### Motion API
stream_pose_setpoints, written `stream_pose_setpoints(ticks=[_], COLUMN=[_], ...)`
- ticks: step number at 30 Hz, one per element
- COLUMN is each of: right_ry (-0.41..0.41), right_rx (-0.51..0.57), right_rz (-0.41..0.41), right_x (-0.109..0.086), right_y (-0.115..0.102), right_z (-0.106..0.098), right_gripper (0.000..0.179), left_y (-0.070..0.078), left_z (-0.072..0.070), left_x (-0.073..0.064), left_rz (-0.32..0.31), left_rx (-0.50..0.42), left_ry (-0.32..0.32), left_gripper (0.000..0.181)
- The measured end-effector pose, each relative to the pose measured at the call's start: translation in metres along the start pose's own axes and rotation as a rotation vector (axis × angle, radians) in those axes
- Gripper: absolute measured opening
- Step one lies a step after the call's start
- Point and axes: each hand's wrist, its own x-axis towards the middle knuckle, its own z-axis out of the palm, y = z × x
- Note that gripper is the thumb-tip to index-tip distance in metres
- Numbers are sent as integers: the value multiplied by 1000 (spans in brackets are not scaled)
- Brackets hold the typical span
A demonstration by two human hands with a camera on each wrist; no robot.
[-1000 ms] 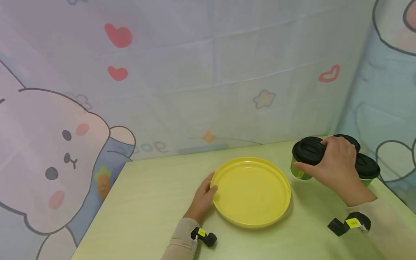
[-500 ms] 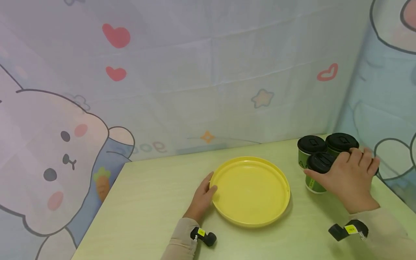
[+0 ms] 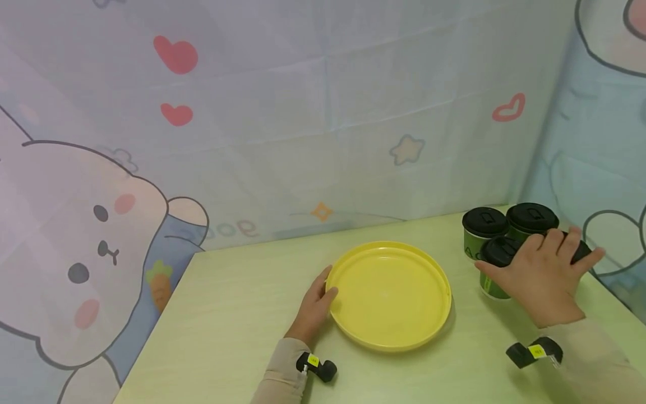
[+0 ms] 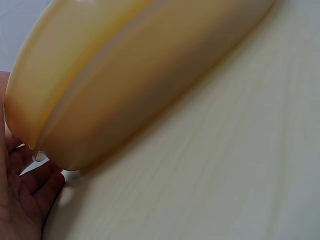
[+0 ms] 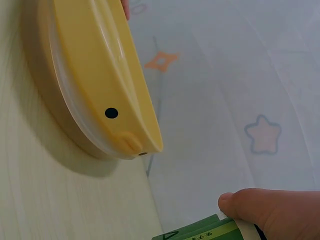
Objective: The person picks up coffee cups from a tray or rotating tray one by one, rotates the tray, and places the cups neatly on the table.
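Note:
In the head view my left hand [image 3: 313, 307] grips the left rim of a round yellow plate [image 3: 388, 297], thumb over the rim and the other fingers at its side. The left wrist view shows those fingers [image 4: 42, 187] beside the plate's deep outer wall [image 4: 120, 95]. My right hand [image 3: 542, 275] spreads over the two front cups of a cluster of green paper cups with black lids. Its thumb [image 5: 250, 204] touches the front left cup [image 3: 493, 283]; the other fingers reach across the front right cup's lid [image 3: 581, 251], and the hand hides much of that cup.
Two more cups, a back left cup [image 3: 473, 245] and one with a black lid [image 3: 532, 216] at back right, stand close behind. A pale yellow table [image 3: 227, 314] bears everything. A printed cloth [image 3: 282, 112] hangs behind it and another at right.
My right hand has moved right with a cup, bringing it in front of the back left cup, and its fingers have spread wider. The left hand and plate have stayed put.

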Motion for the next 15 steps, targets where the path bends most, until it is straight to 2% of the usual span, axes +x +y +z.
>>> stream_pose_setpoints(ticks=[3, 9, 15], right_ry=[-7, -28, -122], right_rx=[-30, -96, -135], right_rz=[18, 34, 83], right_x=[1, 4, 6], right_y=[-1, -2, -2], right_z=[1, 1, 0], right_gripper=[107, 129, 144], left_y=[0, 3, 4], left_z=[0, 2, 1], left_x=[-1, -2, -1], left_rz=[-1, -18, -10], left_rx=[-11, -14, 6], left_ry=[3, 6, 9], left_gripper=[58, 58, 59])
